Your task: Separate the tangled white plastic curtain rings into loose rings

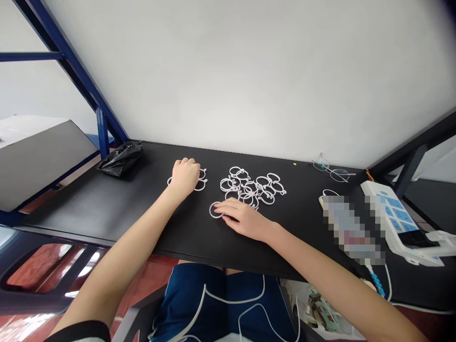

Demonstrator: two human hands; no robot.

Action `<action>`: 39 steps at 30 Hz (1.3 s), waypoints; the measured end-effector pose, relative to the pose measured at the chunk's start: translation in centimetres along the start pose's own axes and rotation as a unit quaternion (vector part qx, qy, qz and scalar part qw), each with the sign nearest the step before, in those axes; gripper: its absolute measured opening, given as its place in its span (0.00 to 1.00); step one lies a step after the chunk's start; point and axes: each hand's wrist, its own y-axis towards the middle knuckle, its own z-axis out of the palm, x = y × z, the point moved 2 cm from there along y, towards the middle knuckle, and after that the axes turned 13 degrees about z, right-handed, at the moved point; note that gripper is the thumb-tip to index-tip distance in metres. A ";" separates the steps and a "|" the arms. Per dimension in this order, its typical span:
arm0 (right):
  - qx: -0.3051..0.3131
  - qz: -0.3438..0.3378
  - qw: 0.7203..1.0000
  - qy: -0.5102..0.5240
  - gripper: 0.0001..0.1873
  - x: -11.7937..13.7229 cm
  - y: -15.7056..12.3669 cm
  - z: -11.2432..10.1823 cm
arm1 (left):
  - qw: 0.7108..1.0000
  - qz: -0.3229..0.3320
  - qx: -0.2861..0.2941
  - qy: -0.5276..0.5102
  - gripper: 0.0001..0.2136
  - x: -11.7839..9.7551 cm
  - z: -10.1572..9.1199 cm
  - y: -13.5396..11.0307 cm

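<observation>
My left hand point(185, 179) is over a small group of white curtain rings point(200, 186) on the black table, left of the middle. Its fingers are curled down, and their tips are hidden behind the back of the hand. Closer to me, my right hand point(240, 217) has its thumb and fingers closed at the right side of a single white curtain ring point(211, 213), which lies at the table surface. Just beyond the right hand is a loose, overlapping pile of several white curtain rings point(251, 188) with small eyelets.
A crumpled black plastic bag point(121, 159) lies at the left back of the black table point(117, 204). Glasses point(331, 171), a blurred phone-like object point(351, 230) with a cable, and a white power strip point(395, 218) are on the right. A white wall point(228, 80) rises behind.
</observation>
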 end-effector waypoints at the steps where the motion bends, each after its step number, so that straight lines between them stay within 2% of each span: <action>1: -0.005 0.002 1.000 -0.002 0.14 -0.1 0.0 0.1 | 1.000 -0.001 0.007 -0.001 0.12 -0.1 -0.1 0.0; 4: -0.019 0.009 1.000 -0.004 0.14 -0.6 -0.1 0.3 | 1.000 -0.005 0.004 -0.016 0.11 -0.1 -0.3 0.1; 7: -0.041 0.007 0.999 -0.002 0.13 -0.8 -0.1 0.5 | 0.997 0.005 -0.051 -0.065 0.10 -0.4 -0.8 0.3; 9: -0.064 0.001 0.998 0.005 0.12 -0.8 -0.1 0.5 | 0.987 0.047 -0.095 -0.122 0.11 -1.1 -1.4 0.5; 11: -0.102 -0.002 0.995 0.016 0.12 -0.7 -0.1 0.3 | 0.969 0.116 -0.121 -0.182 0.13 -2.1 -2.1 0.5; 14: -0.169 -0.006 0.985 0.022 0.11 -0.7 0.0 0.0 | 0.940 0.207 -0.120 -0.243 0.15 -3.8 -2.8 0.4; 18: -0.237 -0.015 0.971 0.022 0.10 -0.8 -0.1 -0.5 | 0.917 0.263 -0.115 -0.278 0.16 -5.3 -2.9 0.1; 25: -0.296 0.002 0.955 0.037 0.09 -0.4 -0.1 -1.0 | 0.897 0.284 -0.160 -0.298 0.22 -5.3 -2.9 0.1; 28: -0.313 0.002 0.949 0.039 0.09 -0.3 -0.2 -1.1 | 0.901 0.271 -0.164 -0.296 0.23 -5.4 -2.8 0.0; 32: -0.319 -0.013 0.947 0.045 0.09 -0.2 -0.1 -1.1 | 0.911 0.244 -0.150 -0.297 0.24 -5.6 -2.2 -0.2; 39: -0.322 -0.039 0.944 0.059 0.09 0.2 -0.1 -1.1 | 0.901 0.265 -0.162 -0.301 0.29 -5.8 -2.3 -0.3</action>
